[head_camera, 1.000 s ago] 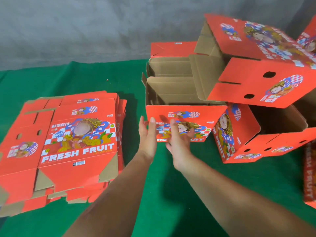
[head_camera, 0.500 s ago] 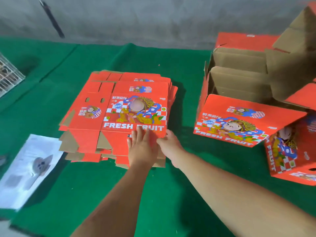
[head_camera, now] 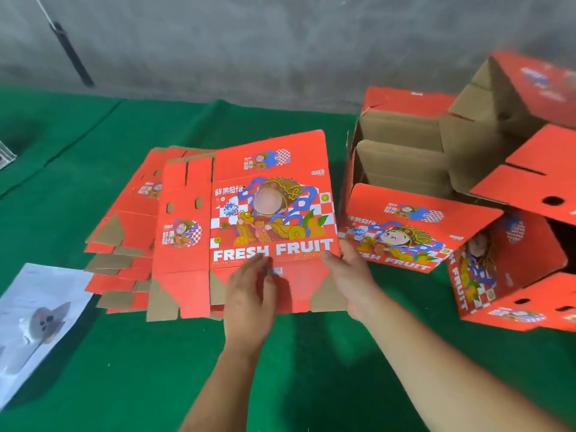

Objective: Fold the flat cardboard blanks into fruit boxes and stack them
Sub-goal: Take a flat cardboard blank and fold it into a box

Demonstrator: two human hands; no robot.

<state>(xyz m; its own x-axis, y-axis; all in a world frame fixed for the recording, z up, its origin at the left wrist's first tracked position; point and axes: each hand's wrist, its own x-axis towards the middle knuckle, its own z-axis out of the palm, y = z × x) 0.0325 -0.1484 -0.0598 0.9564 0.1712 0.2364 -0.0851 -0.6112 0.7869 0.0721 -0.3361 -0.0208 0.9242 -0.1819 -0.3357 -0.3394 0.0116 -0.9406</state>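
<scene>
A flat red cardboard blank (head_camera: 268,188) printed "FRESH FRUIT" is tilted up off the pile of flat blanks (head_camera: 124,244) on the green table. My left hand (head_camera: 249,294) grips the blank's near edge at the bottom flap, fingers over the red face. My right hand (head_camera: 349,275) grips the blank's lower right corner, thumb on the print. To the right stand folded red fruit boxes (head_camera: 405,226), nested and piled, some with open brown insides.
A white printed sheet (head_camera: 37,319) lies at the near left on the green table cloth (head_camera: 311,369). A grey wall runs behind the table. A black strap (head_camera: 68,54) hangs at the back left. Tipped boxes (head_camera: 514,269) crowd the right edge.
My hands left the folded box at the right, went to the pile of flat blanks and took hold of the top blank. It is now lifted and tilted up toward me.
</scene>
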